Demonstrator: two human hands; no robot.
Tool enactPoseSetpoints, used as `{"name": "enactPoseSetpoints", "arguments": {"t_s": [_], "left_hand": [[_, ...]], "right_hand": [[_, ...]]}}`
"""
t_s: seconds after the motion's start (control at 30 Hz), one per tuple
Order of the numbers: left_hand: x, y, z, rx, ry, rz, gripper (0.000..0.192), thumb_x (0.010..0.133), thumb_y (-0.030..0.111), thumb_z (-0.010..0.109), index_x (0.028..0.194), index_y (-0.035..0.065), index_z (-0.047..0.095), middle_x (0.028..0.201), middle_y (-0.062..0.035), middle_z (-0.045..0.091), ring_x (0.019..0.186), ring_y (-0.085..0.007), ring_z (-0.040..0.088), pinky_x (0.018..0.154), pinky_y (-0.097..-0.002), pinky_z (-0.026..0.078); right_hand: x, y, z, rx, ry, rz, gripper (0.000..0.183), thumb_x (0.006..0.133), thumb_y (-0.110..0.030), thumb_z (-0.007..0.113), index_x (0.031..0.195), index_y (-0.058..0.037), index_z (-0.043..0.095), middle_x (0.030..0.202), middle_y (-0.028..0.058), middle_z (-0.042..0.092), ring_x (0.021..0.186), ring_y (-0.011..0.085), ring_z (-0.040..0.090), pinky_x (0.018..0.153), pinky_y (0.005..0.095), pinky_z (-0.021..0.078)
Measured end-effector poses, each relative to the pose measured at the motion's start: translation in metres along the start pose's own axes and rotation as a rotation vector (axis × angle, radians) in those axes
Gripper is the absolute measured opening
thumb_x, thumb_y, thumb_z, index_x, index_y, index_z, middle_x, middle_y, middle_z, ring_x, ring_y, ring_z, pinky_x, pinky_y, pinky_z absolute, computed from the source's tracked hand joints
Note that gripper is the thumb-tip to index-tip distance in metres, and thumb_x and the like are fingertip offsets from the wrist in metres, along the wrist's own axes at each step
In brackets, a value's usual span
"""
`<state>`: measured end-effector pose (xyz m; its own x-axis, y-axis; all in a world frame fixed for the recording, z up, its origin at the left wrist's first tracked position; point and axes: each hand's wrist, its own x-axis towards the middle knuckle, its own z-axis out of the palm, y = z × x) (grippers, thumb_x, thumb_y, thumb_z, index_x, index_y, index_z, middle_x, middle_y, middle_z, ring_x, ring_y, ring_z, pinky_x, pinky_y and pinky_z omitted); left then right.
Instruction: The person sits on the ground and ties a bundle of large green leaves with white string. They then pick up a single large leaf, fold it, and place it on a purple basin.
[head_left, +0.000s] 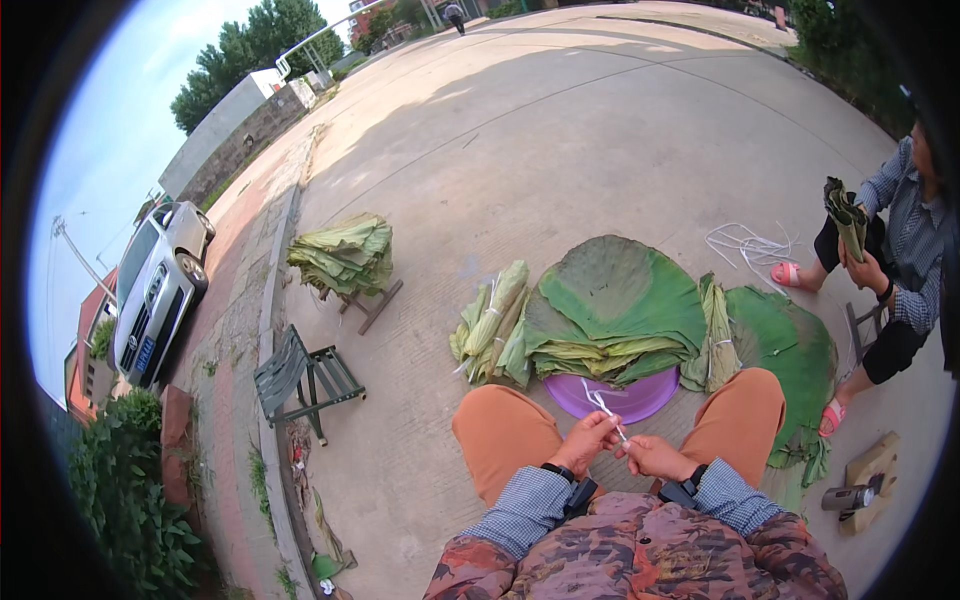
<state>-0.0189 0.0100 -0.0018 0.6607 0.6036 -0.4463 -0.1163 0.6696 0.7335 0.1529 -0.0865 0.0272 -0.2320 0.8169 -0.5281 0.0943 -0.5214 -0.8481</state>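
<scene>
Between my knees, my left hand (589, 442) and my right hand (654, 457) pinch a white string (598, 397) from either side. Its loose upper end hangs over a purple plastic basin (637, 403). Large dried lotus leaves (611, 289), green with browned patches, lie stacked on the basin and hide most of it. Tied leaf bundles (495, 322) rest left of the stack, and another tied bundle (720, 337) lies to its right. More broad leaves (784, 360) spread on the ground beyond my right knee.
A seated person (900, 232) at right holds a folded leaf bundle (846, 214). White strings (750, 247) lie nearby. At left are a folding stool (311, 382), a leaf pile on a stand (345, 255), a kerb (274, 300) and a parked car (161, 281). A metal flask (846, 498) lies at lower right.
</scene>
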Motion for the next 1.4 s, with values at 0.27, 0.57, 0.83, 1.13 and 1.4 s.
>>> {"name": "enactPoseSetpoints", "arguments": {"t_s": [0.27,0.57,0.83,1.13,1.4], "left_hand": [[0.006,-0.001,0.002,0.041,0.066,0.016,0.019,0.091,0.025,0.066,0.086,0.0105,0.055,0.073,0.0014,0.059,0.062,-0.0069,0.053,0.059,-0.0220,0.044],[-0.005,0.008,0.011,-0.019,0.108,-0.003,0.014,0.093,0.018,0.063,0.090,0.0075,0.055,0.075,-0.0021,0.058,0.064,-0.0114,0.055,0.060,-0.0254,0.046],[-0.008,0.017,0.024,-0.027,0.035,-0.053,0.018,0.098,0.015,0.053,0.108,0.0017,0.057,0.091,-0.0067,0.064,0.072,-0.0125,0.059,0.066,-0.0252,0.048],[0.004,0.011,0.005,-0.155,0.204,0.045,0.012,0.098,0.018,0.053,0.100,0.0066,0.056,0.090,-0.0077,0.065,0.070,-0.0134,0.061,0.062,-0.0278,0.050],[-0.005,0.019,0.018,0.050,-0.040,-0.214,0.017,0.096,0.025,0.057,0.098,0.0077,0.058,0.081,-0.0030,0.062,0.065,-0.0100,0.056,0.058,-0.0232,0.044]], "right_hand": [[-0.004,-0.009,0.002,-0.066,0.019,-0.045,0.031,0.103,-0.029,0.040,0.105,-0.0061,0.061,0.064,-0.0020,0.055,0.056,0.0055,0.044,0.054,0.0212,0.0363],[-0.007,-0.009,0.004,-0.066,0.083,-0.119,0.030,0.101,-0.027,0.044,0.098,-0.0025,0.061,0.062,-0.0004,0.054,0.056,0.0085,0.051,0.055,0.0245,0.0408],[-0.005,-0.011,0.002,0.013,0.136,-0.150,0.029,0.100,-0.027,0.045,0.093,-0.0026,0.059,0.062,0.0007,0.054,0.055,0.0088,0.051,0.053,0.0246,0.0408],[-0.014,-0.022,-0.003,-0.059,0.122,-0.163,0.026,0.099,-0.028,0.050,0.091,-0.0039,0.056,0.062,0.0013,0.053,0.057,0.0094,0.053,0.055,0.0259,0.0429],[-0.023,-0.027,-0.014,-0.197,0.217,-0.149,0.026,0.097,-0.028,0.051,0.090,-0.0036,0.057,0.068,0.0106,0.060,0.062,0.0193,0.060,0.059,0.0340,0.0467]]}}
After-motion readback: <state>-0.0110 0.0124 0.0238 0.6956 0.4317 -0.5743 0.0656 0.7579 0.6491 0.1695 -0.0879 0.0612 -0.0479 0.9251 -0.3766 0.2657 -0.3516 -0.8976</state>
